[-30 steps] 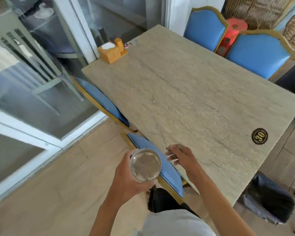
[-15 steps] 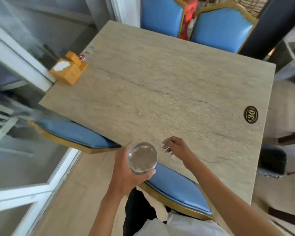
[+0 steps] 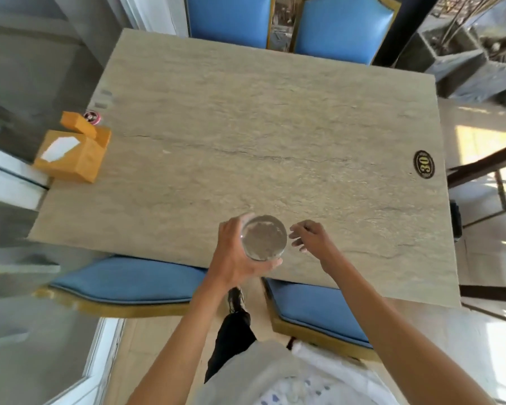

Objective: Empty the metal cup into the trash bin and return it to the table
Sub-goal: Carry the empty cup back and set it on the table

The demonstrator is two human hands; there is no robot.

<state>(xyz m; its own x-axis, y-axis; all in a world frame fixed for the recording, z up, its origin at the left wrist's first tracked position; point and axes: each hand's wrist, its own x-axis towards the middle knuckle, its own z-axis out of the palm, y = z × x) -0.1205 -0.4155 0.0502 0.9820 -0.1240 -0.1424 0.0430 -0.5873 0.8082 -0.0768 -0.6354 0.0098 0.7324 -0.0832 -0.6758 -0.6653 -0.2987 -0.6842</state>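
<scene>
My left hand (image 3: 234,255) is wrapped around the shiny metal cup (image 3: 264,237), which stands upright with its round mouth facing the camera, over the near edge of the stone-patterned table (image 3: 246,141). Whether its base touches the tabletop I cannot tell. Just right of the cup hovers my right hand (image 3: 310,238), fingers loosely spread and holding nothing. No trash bin shows in this view.
An orange tissue box (image 3: 70,153) sits at the table's left edge. A black oval "30" label (image 3: 424,164) marks the right side. Blue padded chairs stand at the near side (image 3: 129,283), (image 3: 319,311) and far side (image 3: 342,24). Glass panels run along the left.
The view has swung round to face the table squarely. My left hand has carried the cup forward from beside the chair to above the table's near edge; my right hand stays beside it.
</scene>
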